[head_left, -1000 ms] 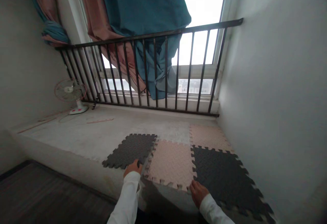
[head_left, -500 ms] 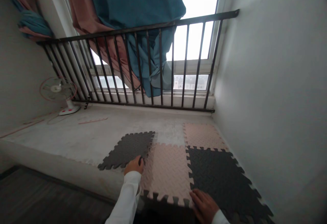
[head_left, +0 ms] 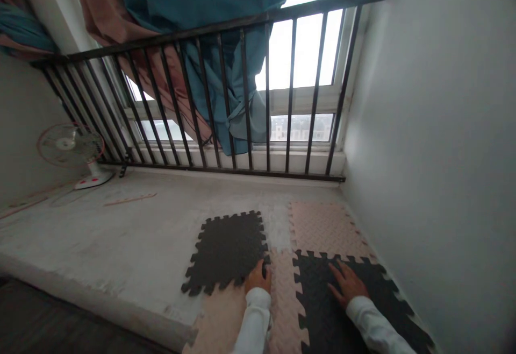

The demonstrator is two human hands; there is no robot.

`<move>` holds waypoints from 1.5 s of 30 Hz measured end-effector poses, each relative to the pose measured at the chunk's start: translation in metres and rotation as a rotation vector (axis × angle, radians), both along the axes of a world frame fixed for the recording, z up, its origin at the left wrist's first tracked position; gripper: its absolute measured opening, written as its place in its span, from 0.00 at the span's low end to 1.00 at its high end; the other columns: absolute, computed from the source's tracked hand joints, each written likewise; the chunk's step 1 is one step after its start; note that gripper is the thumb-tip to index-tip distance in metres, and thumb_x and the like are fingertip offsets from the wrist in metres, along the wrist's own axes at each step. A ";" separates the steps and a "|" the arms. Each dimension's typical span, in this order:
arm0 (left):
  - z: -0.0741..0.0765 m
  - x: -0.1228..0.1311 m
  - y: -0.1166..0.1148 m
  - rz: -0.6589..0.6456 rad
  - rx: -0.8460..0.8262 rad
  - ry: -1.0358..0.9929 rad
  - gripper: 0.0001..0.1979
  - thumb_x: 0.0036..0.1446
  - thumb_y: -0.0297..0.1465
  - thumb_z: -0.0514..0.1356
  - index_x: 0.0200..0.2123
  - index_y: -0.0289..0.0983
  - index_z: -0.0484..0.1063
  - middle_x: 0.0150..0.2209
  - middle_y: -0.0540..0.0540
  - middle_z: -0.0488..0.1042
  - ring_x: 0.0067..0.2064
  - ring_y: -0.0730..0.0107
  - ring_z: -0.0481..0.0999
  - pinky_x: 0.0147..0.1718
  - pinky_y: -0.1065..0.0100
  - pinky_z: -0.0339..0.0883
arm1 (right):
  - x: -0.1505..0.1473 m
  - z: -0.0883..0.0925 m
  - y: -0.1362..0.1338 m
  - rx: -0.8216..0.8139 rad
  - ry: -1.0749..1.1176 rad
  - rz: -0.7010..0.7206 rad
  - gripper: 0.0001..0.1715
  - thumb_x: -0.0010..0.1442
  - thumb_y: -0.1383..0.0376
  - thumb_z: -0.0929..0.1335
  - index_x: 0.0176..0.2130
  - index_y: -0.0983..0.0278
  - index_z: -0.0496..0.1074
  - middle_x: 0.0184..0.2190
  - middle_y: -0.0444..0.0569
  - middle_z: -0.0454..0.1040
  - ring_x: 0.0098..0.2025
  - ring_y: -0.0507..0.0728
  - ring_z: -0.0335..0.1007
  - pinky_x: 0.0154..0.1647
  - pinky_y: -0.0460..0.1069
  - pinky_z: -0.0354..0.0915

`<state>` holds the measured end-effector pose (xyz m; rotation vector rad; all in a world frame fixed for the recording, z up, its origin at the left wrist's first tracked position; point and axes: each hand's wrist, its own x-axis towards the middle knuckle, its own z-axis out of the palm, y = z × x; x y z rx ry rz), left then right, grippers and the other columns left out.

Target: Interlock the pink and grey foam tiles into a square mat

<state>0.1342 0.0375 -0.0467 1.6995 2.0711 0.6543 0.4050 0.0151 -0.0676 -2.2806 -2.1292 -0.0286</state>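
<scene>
Interlocking foam mat tiles lie on a raised concrete platform (head_left: 121,235). My left hand (head_left: 258,277) grips the near right corner of a loose black tile (head_left: 228,249), fingers curled over its edge. That tile overlaps a pink tile (head_left: 282,300) beneath my left arm. My right hand (head_left: 347,285) lies flat, fingers spread, on another black tile (head_left: 342,311) by the wall. A second pink tile (head_left: 324,225) sits beyond it.
A black metal railing (head_left: 226,90) fences the window at the back, with teal and pink curtains (head_left: 193,15) draped over it. A small white fan (head_left: 68,149) stands at the far left. A white wall (head_left: 435,155) borders the right. Dark floor lies below the platform edge.
My left hand has carried the loose black tile to the right, over the pink tile. My right hand moved from the pink tile's near edge onto the black tile by the wall.
</scene>
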 end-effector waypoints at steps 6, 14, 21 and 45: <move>-0.048 0.003 0.027 -0.047 0.134 -0.098 0.17 0.50 0.33 0.51 0.43 0.39 0.70 0.42 0.47 0.73 0.43 0.67 0.71 0.44 0.68 0.63 | 0.005 -0.013 0.064 -0.051 -0.068 -0.171 0.33 0.53 0.49 0.54 0.56 0.55 0.51 0.59 0.49 0.50 0.59 0.60 0.43 0.54 0.62 0.46; -0.027 0.064 0.066 -0.132 0.090 -0.079 0.17 0.51 0.32 0.50 0.43 0.39 0.70 0.43 0.47 0.73 0.43 0.67 0.70 0.45 0.66 0.62 | 0.004 -0.026 0.070 -0.032 -0.098 -0.208 0.34 0.53 0.45 0.51 0.57 0.51 0.48 0.60 0.48 0.46 0.60 0.59 0.39 0.55 0.64 0.37; -0.019 0.093 0.084 -0.154 0.028 -0.007 0.17 0.54 0.31 0.49 0.46 0.37 0.67 0.45 0.48 0.71 0.46 0.71 0.68 0.47 0.70 0.60 | 0.000 -0.013 0.065 0.028 -0.064 -0.159 0.33 0.54 0.47 0.50 0.57 0.52 0.50 0.59 0.51 0.48 0.59 0.61 0.42 0.54 0.65 0.37; 0.007 0.096 0.083 -0.416 -0.190 0.367 0.18 0.54 0.33 0.46 0.47 0.36 0.65 0.40 0.39 0.73 0.42 0.59 0.71 0.36 0.62 0.65 | 0.002 -0.024 0.068 0.001 -0.082 -0.187 0.33 0.53 0.47 0.51 0.57 0.52 0.49 0.60 0.49 0.46 0.60 0.61 0.40 0.54 0.65 0.38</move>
